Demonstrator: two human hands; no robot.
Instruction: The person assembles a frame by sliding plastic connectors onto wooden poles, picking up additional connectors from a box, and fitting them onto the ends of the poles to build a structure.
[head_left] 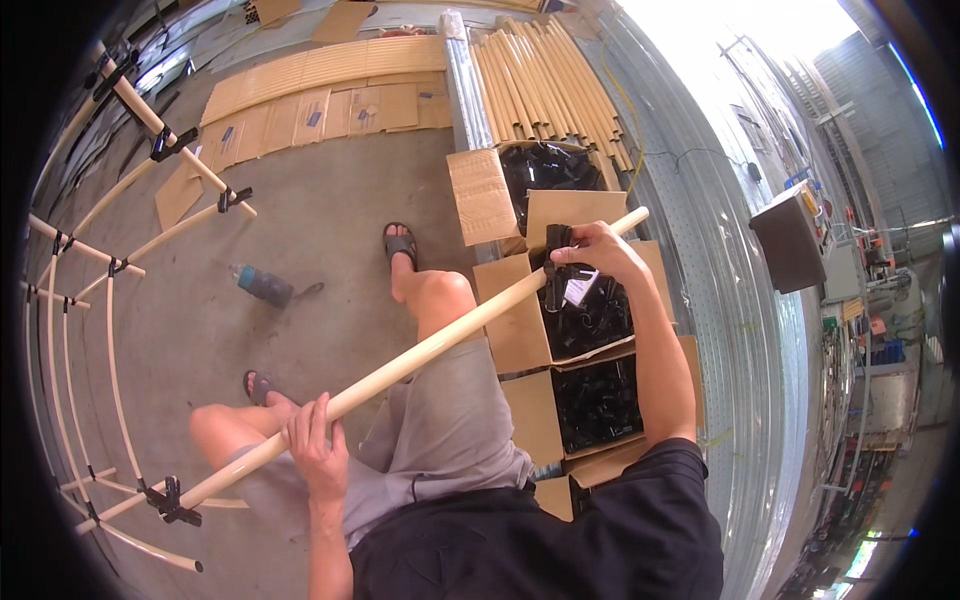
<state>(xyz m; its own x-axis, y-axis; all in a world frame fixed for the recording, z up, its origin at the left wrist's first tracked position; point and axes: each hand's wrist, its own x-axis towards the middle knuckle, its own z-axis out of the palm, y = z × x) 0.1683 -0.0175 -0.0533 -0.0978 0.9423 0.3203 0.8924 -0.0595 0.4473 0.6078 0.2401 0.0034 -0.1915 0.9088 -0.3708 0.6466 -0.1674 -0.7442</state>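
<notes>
Head view looks down on a seated person with a long cream pipe [420, 352] laid slantwise across the knees, running from near left to far right. The left hand [318, 442] is wrapped around the pipe near its lower half, fingers closed over it from above, a firm grip. The right hand [596, 252] is closed round the pipe close to its far end, where a black clamp joint [552, 262] sits on the pipe; the fingers press against that joint, though how tightly it is seated cannot be told. The far tip of the pipe [638, 214] sticks out bare beyond the hand.

At the near left end the pipe meets another black connector [170, 500], which ties it to a frame of cream pipes [80, 330] spreading across the floor on the left, already joined at several points with black clamps. So part of the frame looks assembled, and this pipe seems to be in the middle of fitting: one end joined, the other with a joint going on.

Just right of the knees stand open cardboard boxes [510, 320] full of black plastic fittings [598, 400]. Farther off lies a stack of unused cream pipes [545, 80], which suggests more pieces remain. Flattened cardboard sheets [330, 90] cover the far floor, and a dark bottle [264, 284] lies on the concrete near a sandalled foot [400, 246].
</notes>
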